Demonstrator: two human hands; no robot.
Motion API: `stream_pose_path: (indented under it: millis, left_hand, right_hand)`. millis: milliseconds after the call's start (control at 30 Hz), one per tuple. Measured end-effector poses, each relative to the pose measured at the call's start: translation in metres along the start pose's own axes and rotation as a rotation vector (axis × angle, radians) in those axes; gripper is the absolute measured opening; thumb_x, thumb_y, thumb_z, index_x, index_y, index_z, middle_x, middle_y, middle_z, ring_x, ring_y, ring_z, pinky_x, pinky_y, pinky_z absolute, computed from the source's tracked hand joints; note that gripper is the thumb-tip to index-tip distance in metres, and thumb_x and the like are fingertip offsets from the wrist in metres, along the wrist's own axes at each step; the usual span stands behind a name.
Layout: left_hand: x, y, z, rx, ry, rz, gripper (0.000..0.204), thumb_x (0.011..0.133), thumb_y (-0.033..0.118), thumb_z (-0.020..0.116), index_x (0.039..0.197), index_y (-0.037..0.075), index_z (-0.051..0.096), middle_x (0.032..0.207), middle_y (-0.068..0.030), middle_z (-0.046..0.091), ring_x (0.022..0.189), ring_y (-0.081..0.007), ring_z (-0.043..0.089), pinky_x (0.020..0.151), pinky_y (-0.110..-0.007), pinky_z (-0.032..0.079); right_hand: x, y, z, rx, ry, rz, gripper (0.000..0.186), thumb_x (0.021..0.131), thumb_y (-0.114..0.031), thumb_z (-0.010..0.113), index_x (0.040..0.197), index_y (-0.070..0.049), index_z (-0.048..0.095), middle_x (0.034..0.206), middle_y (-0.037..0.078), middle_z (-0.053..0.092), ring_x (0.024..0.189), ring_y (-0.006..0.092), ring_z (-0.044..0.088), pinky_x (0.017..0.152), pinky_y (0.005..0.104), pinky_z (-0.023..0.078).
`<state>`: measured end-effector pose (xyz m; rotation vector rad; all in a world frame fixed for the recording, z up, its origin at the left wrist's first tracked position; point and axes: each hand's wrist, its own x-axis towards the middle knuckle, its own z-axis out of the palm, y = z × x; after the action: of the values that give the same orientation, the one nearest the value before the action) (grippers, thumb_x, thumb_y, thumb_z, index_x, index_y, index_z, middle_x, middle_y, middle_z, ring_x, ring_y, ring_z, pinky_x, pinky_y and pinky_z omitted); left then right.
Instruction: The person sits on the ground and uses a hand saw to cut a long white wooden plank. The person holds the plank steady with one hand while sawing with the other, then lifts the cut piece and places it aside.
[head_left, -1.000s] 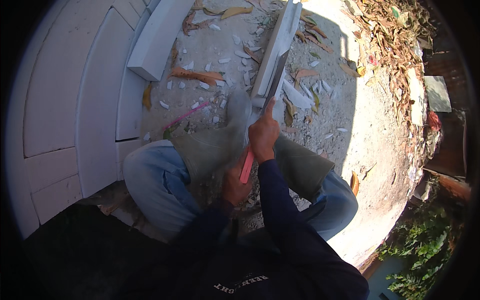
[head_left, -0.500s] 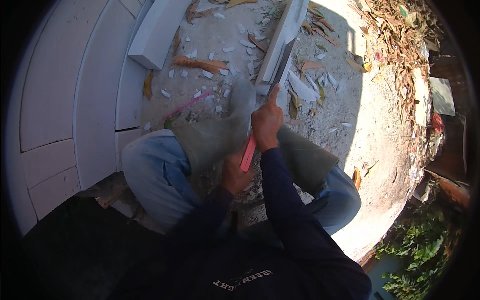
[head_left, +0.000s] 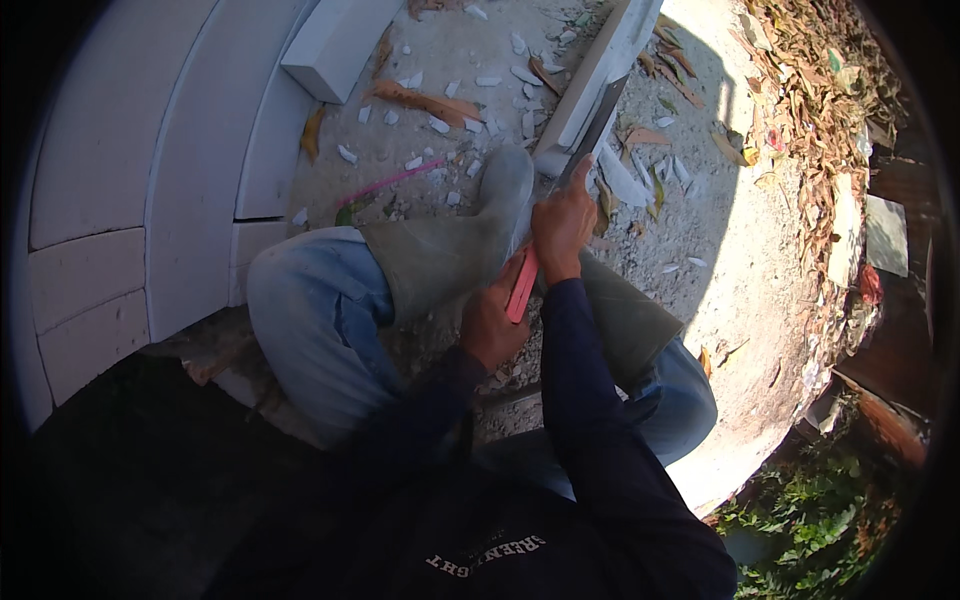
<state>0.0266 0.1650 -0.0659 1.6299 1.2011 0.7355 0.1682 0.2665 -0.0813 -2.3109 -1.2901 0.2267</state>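
Note:
A red-handled machete (head_left: pixel 604 100) slants away from me, its long dark blade lying along the side of a long whitish block (head_left: pixel 590 95) with a groove in it. My left hand (head_left: pixel 490 322) is closed around the red handle (head_left: pixel 521 290). Farther up, my right hand (head_left: pixel 562 228) wraps the tool where handle and blade meet, its index finger stretched along the blade. The near end of the block rests beside the toe of my left rubber boot (head_left: pixel 507 178). My palms and the blade's lower part are hidden.
Pale chips (head_left: pixel 488 81) and dry leaves (head_left: pixel 425 100) litter the concrete ground. A thin pink strip (head_left: pixel 400 176) lies left of the boot. Stacked pale blocks (head_left: pixel 200 170) stand at left, with another block (head_left: pixel 335 50) beyond. A leaf heap (head_left: pixel 820 140) lines the right side.
The whole view has shifted, so the ground and blocks appear higher and farther right. Both hands keep their hold on the machete, whose blade still lies along the grooved block.

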Motion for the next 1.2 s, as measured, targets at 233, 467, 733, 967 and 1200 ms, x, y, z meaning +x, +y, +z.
stream_pose_path:
  millis: [233, 467, 733, 967, 1200]
  left_hand:
    - [0.003, 0.005, 0.005, -0.112, -0.060, -0.157, 0.075, 0.077, -0.004, 0.060, 0.150, 0.002, 0.045, 0.122, -0.0294, 0.065, 0.107, -0.0467, 0.064, 0.088, -0.044, 0.055]
    - [0.015, 0.002, -0.003, -0.048, -0.084, -0.113, 0.073, 0.079, -0.004, 0.057, 0.150, 0.005, 0.047, 0.104, -0.0332, 0.066, 0.100, -0.0493, 0.063, 0.079, -0.044, 0.055]
    - [-0.015, -0.010, -0.005, -0.094, -0.043, -0.109, 0.071, 0.079, -0.003, 0.057, 0.149, 0.005, 0.048, 0.089, -0.0301, 0.066, 0.082, -0.0457, 0.067, 0.071, -0.041, 0.054]
    - [0.045, 0.009, 0.002, -0.051, -0.073, -0.086, 0.068, 0.079, -0.004, 0.057, 0.146, 0.003, 0.051, 0.089, -0.0286, 0.067, 0.080, -0.0391, 0.070, 0.070, -0.039, 0.053]
    - [0.007, -0.009, -0.001, -0.116, -0.010, -0.066, 0.073, 0.077, -0.006, 0.057, 0.149, 0.006, 0.049, 0.091, -0.0288, 0.068, 0.085, -0.0451, 0.069, 0.071, -0.043, 0.054]
  right_hand:
    - [0.002, -0.002, 0.002, -0.027, -0.046, 0.005, 0.085, 0.075, 0.000, 0.061, 0.154, 0.008, 0.032, 0.072, 0.027, 0.065, 0.070, 0.0435, 0.067, 0.069, 0.0536, 0.049]
    - [0.010, 0.008, 0.011, 0.070, 0.042, 0.009, 0.086, 0.076, 0.001, 0.061, 0.155, 0.007, 0.029, 0.064, 0.026, 0.062, 0.060, 0.0439, 0.063, 0.063, 0.0545, 0.048]
    - [-0.014, -0.009, 0.004, 0.007, -0.071, 0.053, 0.087, 0.075, 0.002, 0.061, 0.156, 0.007, 0.029, 0.067, 0.027, 0.063, 0.065, 0.0422, 0.066, 0.063, 0.0531, 0.049]
    - [0.035, 0.012, 0.016, 0.077, 0.060, 0.011, 0.086, 0.075, 0.001, 0.062, 0.154, 0.010, 0.031, 0.067, 0.026, 0.064, 0.062, 0.0427, 0.064, 0.065, 0.0532, 0.049]
    - [0.004, -0.002, 0.014, 0.014, -0.027, 0.008, 0.091, 0.074, 0.000, 0.062, 0.157, 0.007, 0.025, 0.071, 0.027, 0.065, 0.067, 0.0443, 0.065, 0.065, 0.0530, 0.049]
